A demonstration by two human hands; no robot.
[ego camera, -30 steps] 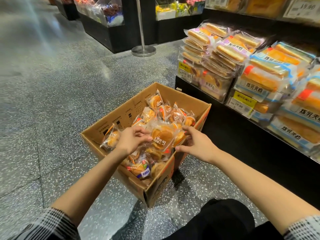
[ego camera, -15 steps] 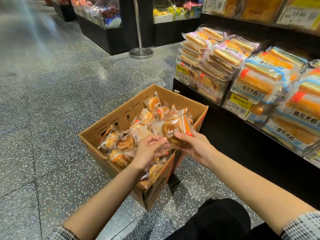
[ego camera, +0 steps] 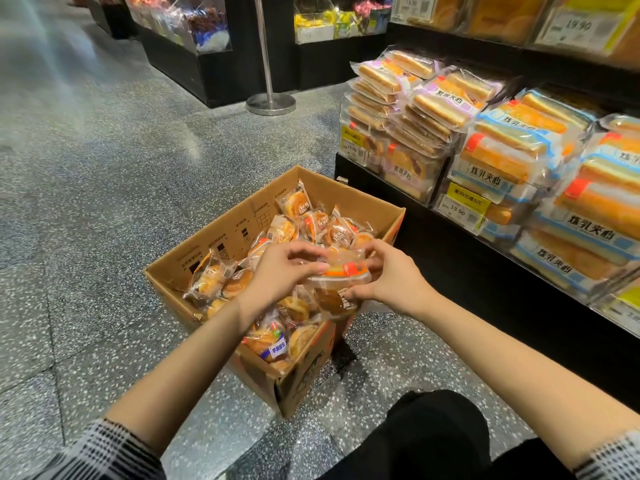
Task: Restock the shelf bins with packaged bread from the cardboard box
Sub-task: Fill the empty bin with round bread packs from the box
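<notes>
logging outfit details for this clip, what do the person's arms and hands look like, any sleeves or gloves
Both hands are bare, with no gloves, rings or watch visible: left hand, right hand. The forearms are uncovered. Black-and-white plaid sleeves are pushed up near the elbows: left sleeve, right sleeve.

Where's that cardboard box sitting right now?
The cardboard box sits on the speckled floor at centre frame, just left of the black shelf, under both hands.
</notes>
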